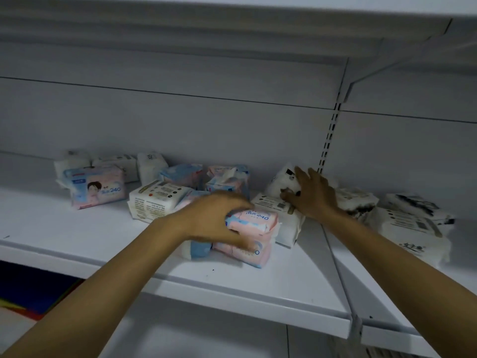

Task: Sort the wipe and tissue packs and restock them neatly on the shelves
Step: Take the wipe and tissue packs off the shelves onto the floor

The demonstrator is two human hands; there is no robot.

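Note:
Mixed packs lie on a white shelf (77,228). My left hand (216,218) grips a pink and blue tissue pack (254,220), which lies on top of another pink pack (245,251) near the shelf's front. My right hand (312,195) reaches further back, its fingers spread over a white pack with black print (282,180); a flat white pack (281,223) lies under its wrist. Another pink pack printed 240 (95,187) stands at the left. A white pack (157,198) sits in the middle, with blue and pink packs (227,179) behind it.
Several white packs with black print (413,223) are piled on the adjoining shelf section at the right. A slotted upright (329,140) divides the two sections. An upper shelf (232,34) overhangs. Small white packs (149,164) stand against the back wall at the left.

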